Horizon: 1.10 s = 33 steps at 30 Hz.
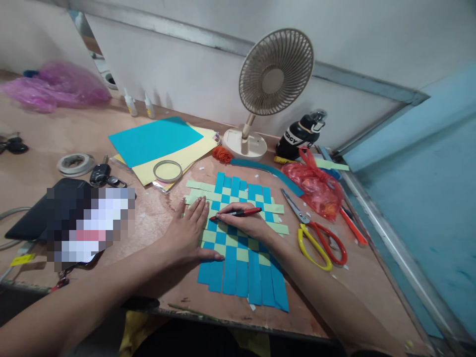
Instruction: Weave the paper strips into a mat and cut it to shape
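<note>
In the middle of the table lies a mat woven from blue and pale yellow-green paper strips [230,248], its loose ends sticking out on all sides. My left hand [191,228] rests flat on the mat's left part, fingers spread and thumb pointing right. With my right hand [243,220] I grip a red and black marker pen [247,212], held in a writing hold. The pen's tip end points left, low over the weave near my left fingers; whether it touches the paper I cannot tell.
Scissors [305,218] with red and yellow handles lie right of the mat, near a red plastic bag [316,183]. Behind stand a fan [275,79] and a black bottle [297,136]. Coloured sheets [156,141], tape rolls [76,164], keys [99,174] and a black pouch [65,203] are left.
</note>
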Motion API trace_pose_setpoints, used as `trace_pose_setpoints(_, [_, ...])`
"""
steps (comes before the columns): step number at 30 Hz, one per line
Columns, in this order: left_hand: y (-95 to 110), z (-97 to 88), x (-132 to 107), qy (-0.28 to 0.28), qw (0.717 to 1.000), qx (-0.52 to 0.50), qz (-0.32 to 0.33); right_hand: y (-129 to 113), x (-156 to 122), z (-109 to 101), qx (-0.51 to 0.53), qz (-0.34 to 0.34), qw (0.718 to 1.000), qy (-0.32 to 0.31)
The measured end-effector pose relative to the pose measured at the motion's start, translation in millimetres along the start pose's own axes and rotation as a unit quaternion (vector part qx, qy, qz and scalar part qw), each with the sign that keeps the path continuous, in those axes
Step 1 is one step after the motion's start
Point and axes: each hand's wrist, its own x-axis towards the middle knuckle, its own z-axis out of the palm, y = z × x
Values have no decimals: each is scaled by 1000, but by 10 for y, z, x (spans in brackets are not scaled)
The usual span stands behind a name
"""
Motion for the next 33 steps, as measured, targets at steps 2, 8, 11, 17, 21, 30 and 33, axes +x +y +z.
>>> trace_pose_setpoints(2, [1, 1, 4, -2, 1000, 1, -2, 5, 2, 7, 5, 0, 1000, 7])
trace_pose_setpoints(8, [0, 23, -4, 9, 1000, 8, -1, -2, -3, 5, 42, 26, 999, 17])
trace_pose_setpoints(11, [-6, 43, -6, 18, 1000, 11, 3, -4, -2, 11, 51, 36, 998, 15])
trace_pose_setpoints(17, [-3, 30, 3, 12, 1000, 6, 0, 29, 21, 23, 47, 22, 997, 56])
trace_pose_setpoints(21, [-6, 29, 1, 17, 1000, 12, -1, 32, 32, 12, 82, 36, 992, 84])
trace_pose_setpoints(30, [-3, 40, 5, 18, 1000, 12, -1, 66, -22, -35, 95, 50, 986, 128])
trace_pose_setpoints(33, [-9, 54, 2, 18, 1000, 10, -1, 70, -55, -54, 108, 46, 984, 131])
